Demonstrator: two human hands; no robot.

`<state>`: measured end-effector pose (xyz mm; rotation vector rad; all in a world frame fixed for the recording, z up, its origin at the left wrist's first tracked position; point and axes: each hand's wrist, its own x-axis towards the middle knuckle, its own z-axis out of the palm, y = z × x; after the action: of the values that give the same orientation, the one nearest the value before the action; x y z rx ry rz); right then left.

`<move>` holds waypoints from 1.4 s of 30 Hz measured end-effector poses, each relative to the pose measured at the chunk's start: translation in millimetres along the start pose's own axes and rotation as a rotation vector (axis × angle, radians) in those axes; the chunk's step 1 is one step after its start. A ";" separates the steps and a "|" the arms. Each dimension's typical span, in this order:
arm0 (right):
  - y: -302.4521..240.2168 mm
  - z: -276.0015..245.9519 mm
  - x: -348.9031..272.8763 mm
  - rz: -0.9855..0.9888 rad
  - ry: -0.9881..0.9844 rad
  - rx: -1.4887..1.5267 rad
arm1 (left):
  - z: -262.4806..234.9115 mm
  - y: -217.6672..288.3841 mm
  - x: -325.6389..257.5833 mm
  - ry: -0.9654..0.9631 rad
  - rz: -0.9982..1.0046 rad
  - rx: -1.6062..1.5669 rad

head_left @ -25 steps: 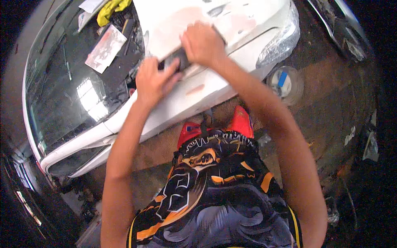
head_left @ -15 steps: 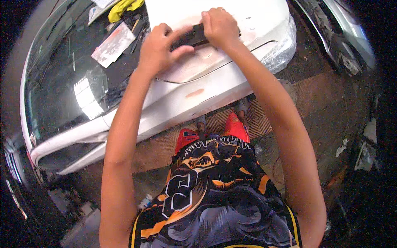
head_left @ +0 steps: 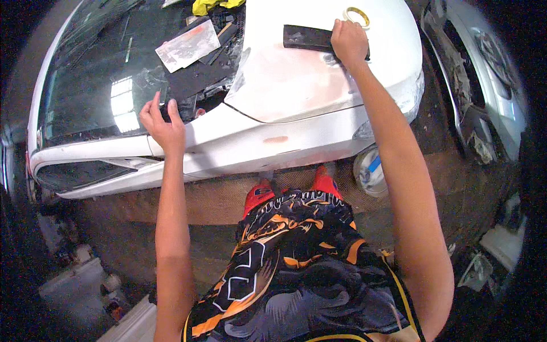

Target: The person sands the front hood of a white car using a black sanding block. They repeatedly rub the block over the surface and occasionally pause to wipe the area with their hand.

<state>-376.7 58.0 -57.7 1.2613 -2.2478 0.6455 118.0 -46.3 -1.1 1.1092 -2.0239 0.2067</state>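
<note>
My right hand (head_left: 350, 44) is closed around one end of a long black sanding block (head_left: 307, 39), which lies on the white car hood (head_left: 268, 68). Pinkish, dusty sanded patches show on the hood around the block. Over the lower corner of the windshield (head_left: 85, 108), near the white pillar, my left hand (head_left: 164, 125) is held with fingers apart and nothing visible in it. A roll of masking tape (head_left: 358, 17) rests on the hood just beyond my right hand.
A whitish, stained flat sheet (head_left: 188, 47) and a yellow cloth (head_left: 219, 5) lie at the windshield's base. Clear plastic covers the front corner. By the wheel stands a round bucket (head_left: 370, 174) with something blue in it. Another car part (head_left: 484, 85) stands at right.
My left hand has left the sanding block and swung left toward the windshield corner. The right hand, still gripping the block, has shifted right. The view has turned, bringing the tape roll into sight.
</note>
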 end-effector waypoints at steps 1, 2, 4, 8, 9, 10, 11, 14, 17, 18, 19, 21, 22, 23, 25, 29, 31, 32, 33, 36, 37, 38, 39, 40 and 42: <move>-0.4 1.4 -3.7 0.011 -0.011 0.016 | 5.2 3.1 0.4 0.027 -0.038 0.050; 0.4 2.6 -7.8 0.025 -0.021 0.028 | 10.9 6.5 1.6 0.032 -0.054 0.099; -14.7 -5.1 -26.0 0.030 -0.018 0.189 | 11.6 6.0 1.3 0.028 -0.087 0.224; -62.5 -57.5 -86.7 -0.281 -0.198 0.457 | 7.0 7.5 -1.9 0.040 -0.083 0.262; -81.3 -68.7 -106.0 -0.369 -0.318 0.402 | 4.6 8.1 -1.8 0.046 -0.080 0.272; -93.1 -74.8 -126.9 -0.430 -0.356 0.455 | 3.4 7.5 -2.5 0.052 -0.078 0.276; -104.6 -85.6 -136.7 -0.448 -0.469 0.513 | 3.3 6.6 -4.1 0.055 -0.076 0.278; -130.9 -95.4 -150.0 -0.436 -0.478 0.578 | 12.3 6.9 0.6 0.044 -0.041 0.300; -158.2 -93.8 -142.6 -0.501 -0.522 0.670 | 14.2 7.1 0.1 0.036 -0.058 0.304; -171.9 -89.3 -141.9 -0.541 -0.528 0.682 | 14.5 6.0 0.4 0.036 -0.066 0.301; -183.0 -86.1 -142.5 -0.576 -0.535 0.691 | 15.3 4.5 -0.1 0.039 -0.057 0.306; -201.3 -86.0 -147.4 -0.605 -0.547 0.772 | 15.2 1.6 -0.5 0.046 -0.042 0.316; -202.8 -86.3 -149.8 -0.619 -0.553 0.812 | 15.1 0.3 -0.2 0.043 -0.034 0.318; -198.7 -85.4 -151.9 -0.620 -0.551 0.810 | 15.8 -0.4 -0.7 0.042 -0.037 0.313; -192.3 -84.8 -155.8 -0.628 -0.547 0.813 | 13.4 0.3 -1.2 0.042 -0.045 0.313; -142.6 -91.2 -157.8 -0.530 -0.628 0.718 | 12.7 -4.0 -4.3 0.030 -0.050 0.331; -105.8 -92.4 -157.2 -0.459 -0.643 0.597 | 14.2 -1.8 -3.2 0.027 -0.073 0.330; -84.6 -89.0 -160.5 -0.414 -0.589 0.556 | 13.7 -0.7 -2.5 0.029 -0.085 0.331; -63.8 -84.5 -163.7 -0.370 -0.533 0.516 | 13.5 0.0 -2.1 0.032 -0.087 0.336; -18.6 -84.7 -162.0 -0.251 -0.509 0.385 | 15.4 0.2 -1.4 0.037 -0.087 0.362; -16.7 -84.2 -164.2 -0.252 -0.521 0.378 | 15.4 -1.2 -2.2 0.044 -0.088 0.350; -15.6 -84.1 -166.5 -0.252 -0.532 0.371 | 14.9 -3.1 -3.1 0.050 -0.089 0.338; -15.9 -85.9 -166.8 -0.251 -0.543 0.363 | 14.6 -3.0 -3.0 0.058 -0.088 0.326; -19.7 -87.4 -168.3 -0.271 -0.534 0.392 | 15.1 -2.2 -3.6 0.061 -0.090 0.331; -40.4 -89.5 -172.3 -0.309 -0.514 0.448 | 16.7 -0.1 -3.0 0.069 -0.090 0.339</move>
<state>-246.5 204.7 -87.0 2.1550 -2.2804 0.8019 109.5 -52.5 -14.3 1.3783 -1.9164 0.5500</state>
